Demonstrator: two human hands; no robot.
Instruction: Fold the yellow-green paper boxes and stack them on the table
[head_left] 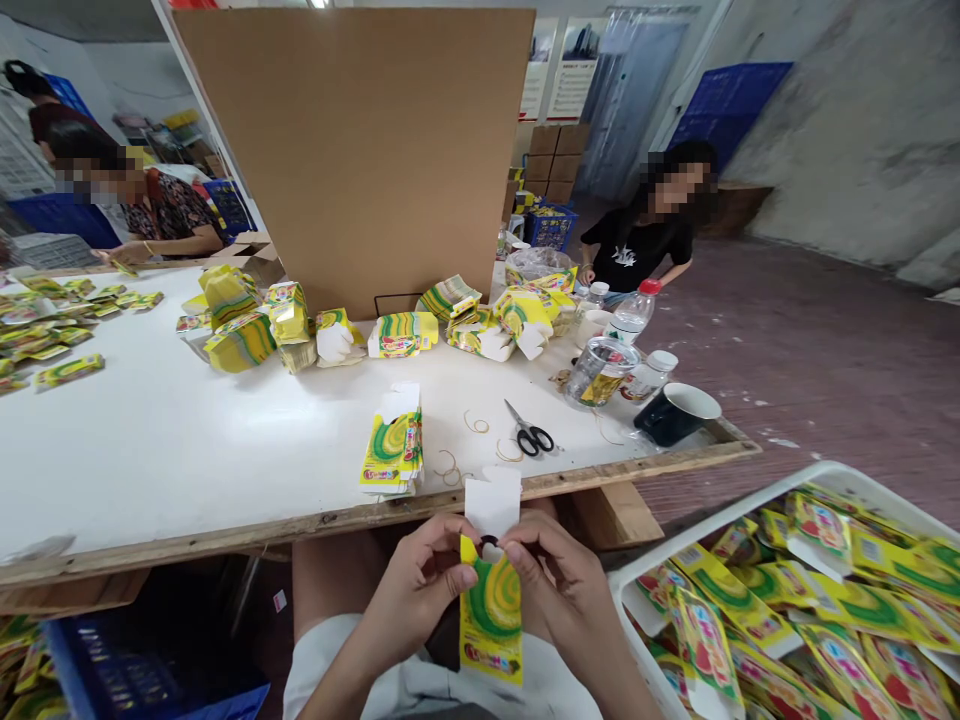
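My left hand (421, 580) and my right hand (551, 585) both pinch the top of a flat yellow-and-green carton blank (491, 615), held upright over my lap below the table's front edge. Its white top flap (493, 505) sticks up between my thumbs. A small stack of the same flat blanks (394, 450) lies on the white table (150, 440) just beyond my hands. To my right, a white bin (825, 475) holds several folded yellow packets (810, 600).
Black-handled scissors (531, 435) and loose rubber bands (476, 423) lie near the table edge. Bundles of blanks (247, 325) line a tall cardboard sheet (360, 150). A dark mug (675, 412), plastic cup (600, 370) and bottle (634, 312) stand at the right. Two other people sit at the far side.
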